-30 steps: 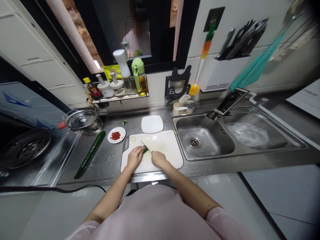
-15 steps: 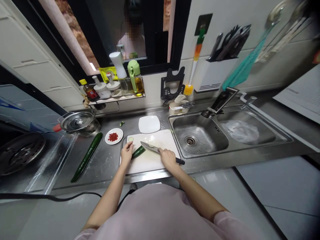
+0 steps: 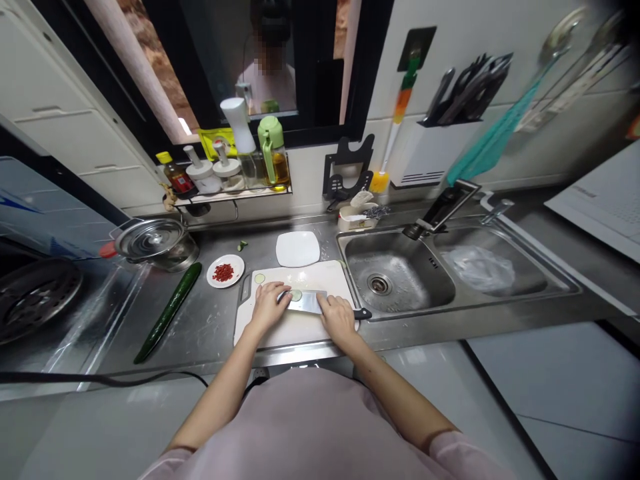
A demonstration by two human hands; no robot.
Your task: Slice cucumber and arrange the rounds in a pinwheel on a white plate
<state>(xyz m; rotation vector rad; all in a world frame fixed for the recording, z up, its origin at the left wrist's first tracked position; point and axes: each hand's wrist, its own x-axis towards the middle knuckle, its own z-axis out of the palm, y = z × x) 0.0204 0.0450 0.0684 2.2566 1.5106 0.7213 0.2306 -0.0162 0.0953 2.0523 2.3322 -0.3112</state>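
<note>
My right hand grips a kitchen knife, its wide blade pointing left and its black handle sticking out past the hand. A pale round cucumber slice lies against the blade near its tip. Fingers bent, my left hand is closed over the cut cucumber, of which only a bit of dark green shows beside the blade. Underneath is the white cutting board. Another cucumber slice rests at the board's upper left corner.
Behind the board sits a white square plate. To the left are a small plate of red pieces, a whole cucumber and a lidded pot. A double sink adjoins on the right. Bottles stand on a rack.
My left hand has come down and right from beside the corner slice onto the cut cucumber. The knife has turned closer to level, its blade now meeting the left fingertips.
</note>
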